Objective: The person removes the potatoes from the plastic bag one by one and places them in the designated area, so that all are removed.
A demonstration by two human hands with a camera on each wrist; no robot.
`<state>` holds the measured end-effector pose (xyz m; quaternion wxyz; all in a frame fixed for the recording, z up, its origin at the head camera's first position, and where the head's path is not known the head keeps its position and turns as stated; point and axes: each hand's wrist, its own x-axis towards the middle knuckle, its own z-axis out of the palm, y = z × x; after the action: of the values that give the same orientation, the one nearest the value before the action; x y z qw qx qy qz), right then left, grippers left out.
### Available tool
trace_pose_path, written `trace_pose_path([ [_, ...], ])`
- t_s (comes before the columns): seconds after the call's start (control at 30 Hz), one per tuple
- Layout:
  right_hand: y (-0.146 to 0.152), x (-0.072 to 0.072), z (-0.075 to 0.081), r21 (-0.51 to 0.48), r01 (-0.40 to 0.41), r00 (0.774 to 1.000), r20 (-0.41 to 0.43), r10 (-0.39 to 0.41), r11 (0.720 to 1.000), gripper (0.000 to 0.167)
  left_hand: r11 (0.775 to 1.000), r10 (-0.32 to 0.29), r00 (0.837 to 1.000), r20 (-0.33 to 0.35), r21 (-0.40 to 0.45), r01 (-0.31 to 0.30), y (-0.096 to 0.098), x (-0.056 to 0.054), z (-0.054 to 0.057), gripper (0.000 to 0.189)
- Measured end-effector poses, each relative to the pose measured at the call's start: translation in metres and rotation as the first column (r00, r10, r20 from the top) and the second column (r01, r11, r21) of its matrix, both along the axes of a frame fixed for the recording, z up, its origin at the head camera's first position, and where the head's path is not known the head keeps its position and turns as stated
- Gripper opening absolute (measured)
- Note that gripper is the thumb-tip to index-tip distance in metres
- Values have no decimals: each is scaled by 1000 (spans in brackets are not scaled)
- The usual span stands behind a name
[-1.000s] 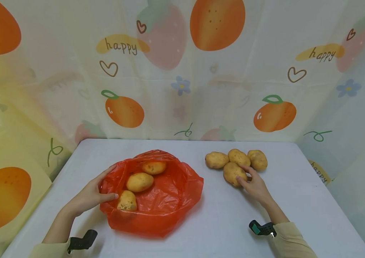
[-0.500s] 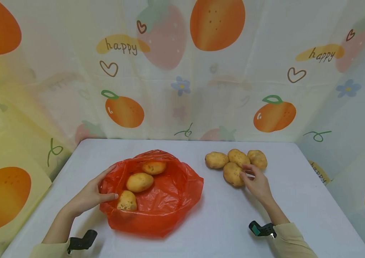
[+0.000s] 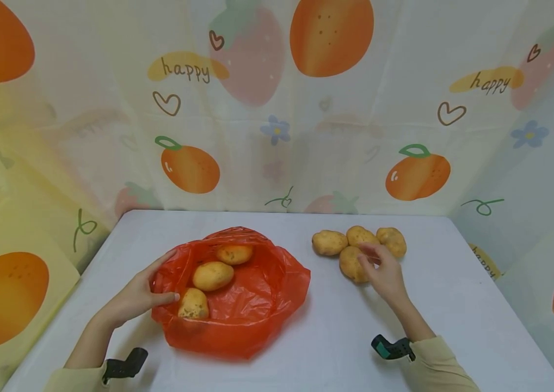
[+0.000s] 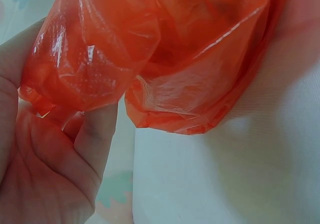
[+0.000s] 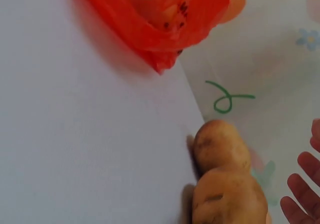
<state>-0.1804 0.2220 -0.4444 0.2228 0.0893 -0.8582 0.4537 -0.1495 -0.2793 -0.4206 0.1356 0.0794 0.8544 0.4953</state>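
A red plastic bag [image 3: 277, 332] sits with its mouth spread wide, holding three potatoes: one at the back [image 3: 234, 254], one in the middle [image 3: 213, 276], one at the front left [image 3: 193, 304]. My left hand [image 3: 132, 298] grips the bag's left side, thumb over the rim and fingers outside; the left wrist view shows red film [image 4: 100, 49] between thumb and fingers. My right hand [image 3: 385, 275] hovers by the front potato [image 3: 351, 264] of a cluster, partly covering it. Its fingers [image 5: 305, 189] are loosely bent, hold nothing and appear apart from the potatoes [image 5: 230, 199] in the right wrist view.
Behind the front potato lie three more: left [image 3: 329, 243], middle [image 3: 361, 235] and right [image 3: 392, 242]. The white table [image 3: 301, 348] ends at a patterned fruit curtain [image 3: 277, 169] behind and at both sides. Each wrist wears a black camera mount [image 3: 125, 365].
My right hand has let go of the front potato and risen slightly up and left over it. That potato stays on the table. The left hand and bag have stayed put.
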Motion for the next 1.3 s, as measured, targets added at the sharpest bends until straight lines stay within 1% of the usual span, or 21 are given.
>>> trace_pose_path([
  [0.1, -8, 2, 7, -36, -28, 1000, 2, 28, 999, 23, 1000, -8, 1000, -3, 0, 8, 0, 0, 0, 91],
  [0.17, -14, 4, 13, -43, -54, 999, 1, 54, 998, 23, 1000, -2, 1000, 3, -1, 2, 0, 0, 1, 91],
  [0.23, -24, 10, 26, -50, -79, 997, 14, 80, 996, 23, 1000, -1, 1000, 9, -1, 1, 0, -1, 1, 91],
  [0.3, -34, 18, 40, -55, -105, 994, 9, 106, 993, 23, 1000, -5, 1000, 9, -3, 5, 1, -1, 1, 91],
  [0.4, -46, 25, 54, -78, -146, 989, -15, 145, 986, 24, 1000, 1, 1000, 8, -5, -1, 1, -1, 2, 91],
  [0.47, -51, 24, 55, -72, -166, 986, -42, 164, 983, 24, 1000, 0, 1000, 6, -5, 0, 1, -1, 2, 91],
  [0.57, -56, 19, 48, -55, -190, 981, -48, 187, 980, 25, 1000, -3, 1000, 6, -3, 3, 0, -1, 2, 91],
  [0.67, -61, 14, 41, -19, -209, 977, -52, 208, 978, 28, 1000, -5, 1000, 9, 3, 5, 1, -2, 2, 91],
  [0.77, -69, 13, 42, -21, -240, 969, -64, 238, 971, 29, 1000, -6, 1000, 7, 7, 6, 1, -2, 1, 91],
  [0.83, -74, 15, 46, -30, -261, 964, -63, 259, 965, 29, 1000, -7, 1000, 4, 7, 7, 1, -2, 1, 91],
  [1.03, -94, 32, 73, -39, -316, 949, -12, 315, 948, 27, 1000, 1, 1000, 8, -8, -1, 1, 0, 0, 92],
  [1.1, -100, 35, 76, -35, -333, 943, -5, 333, 942, 26, 1000, 3, 1000, 7, -12, -3, 1, -1, 0, 92],
  [1.17, -105, 35, 74, -30, -352, 936, -12, 352, 936, 26, 1000, 5, 1000, 5, -12, -5, 1, -1, 0, 91],
  [1.3, -115, 28, 57, -25, -397, 918, -22, 396, 918, 27, 1000, 1, 1000, 6, -8, -1, 1, -1, -1, 91],
])
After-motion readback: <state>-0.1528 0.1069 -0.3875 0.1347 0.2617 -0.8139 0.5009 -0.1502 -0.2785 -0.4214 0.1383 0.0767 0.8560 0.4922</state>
